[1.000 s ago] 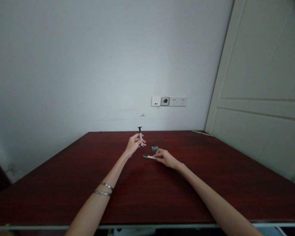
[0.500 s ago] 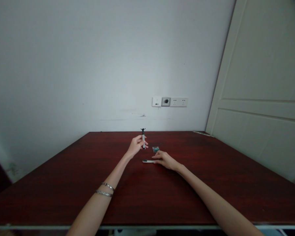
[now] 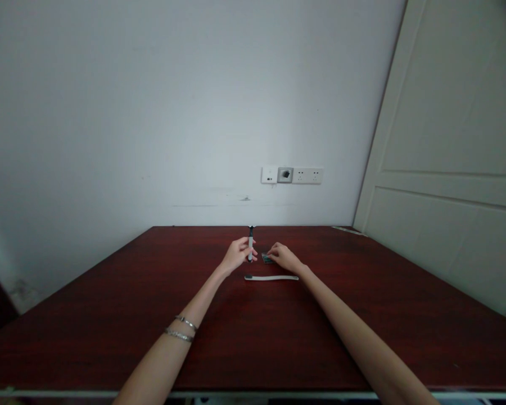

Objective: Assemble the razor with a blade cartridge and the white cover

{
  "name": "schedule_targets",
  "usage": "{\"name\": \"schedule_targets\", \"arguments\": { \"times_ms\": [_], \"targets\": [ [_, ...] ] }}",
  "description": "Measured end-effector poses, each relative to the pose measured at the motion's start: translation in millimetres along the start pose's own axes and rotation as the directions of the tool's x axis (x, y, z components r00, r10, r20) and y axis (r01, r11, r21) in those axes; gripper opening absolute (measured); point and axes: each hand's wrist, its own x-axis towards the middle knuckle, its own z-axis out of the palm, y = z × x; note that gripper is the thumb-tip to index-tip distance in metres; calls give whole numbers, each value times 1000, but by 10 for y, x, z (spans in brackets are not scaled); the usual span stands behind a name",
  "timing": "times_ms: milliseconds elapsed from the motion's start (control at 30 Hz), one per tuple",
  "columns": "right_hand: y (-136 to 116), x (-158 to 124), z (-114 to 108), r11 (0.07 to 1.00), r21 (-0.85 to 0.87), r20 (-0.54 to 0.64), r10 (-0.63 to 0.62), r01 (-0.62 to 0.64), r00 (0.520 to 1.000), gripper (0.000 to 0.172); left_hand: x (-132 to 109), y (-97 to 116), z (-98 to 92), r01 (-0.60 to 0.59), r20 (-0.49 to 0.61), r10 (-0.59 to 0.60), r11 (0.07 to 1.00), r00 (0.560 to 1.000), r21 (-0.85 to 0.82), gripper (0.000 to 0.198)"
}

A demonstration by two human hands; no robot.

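Observation:
In my left hand (image 3: 236, 256) I hold a razor (image 3: 250, 248) upright above the table, its grey and black handle pinched by fingers and thumb and its T-shaped head on top. My right hand (image 3: 284, 257) reaches a small flat packet (image 3: 265, 258), clear with greenish contents; the closed fingertips are at its right side and partly cover it. A toothbrush (image 3: 272, 278) with a pale handle and dark bristles lies crosswise on the table, nearer to me than both hands.
The dark red wooden table (image 3: 219, 349) runs back to a white wall (image 3: 194, 112). Wall sockets (image 3: 307, 176) sit above its far edge. A pale panelled door (image 3: 447, 140) stands at the right, and a thin strip (image 3: 348, 230) lies at the far right corner.
My right hand has left the toothbrush and moved away from me to the small packet. The whole toothbrush now shows. My left hand has lowered the razor slightly and shifted right.

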Motion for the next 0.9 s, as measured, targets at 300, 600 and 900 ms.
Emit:
{"name": "schedule_targets", "arguments": {
  "times_ms": [300, 600, 900],
  "targets": [
    [-14, -18, 35, 999, -20, 24, 38, -38, 999, 23, -3, -17, -2, -6, 7, 5, 1000, 1000, 18, 23],
    [-76, -18, 25, 988, -83, 52, 135, -131, 989, 23, 1, -31, -2, 1, 17, -1, 1000, 1000, 7, 23],
    [-144, -32, -11, 971, -138, 73, 209, -197, 975, 21, -23, -1, 10, 39, 12, -40, 999, 999, 34, 23]
  ]
}}
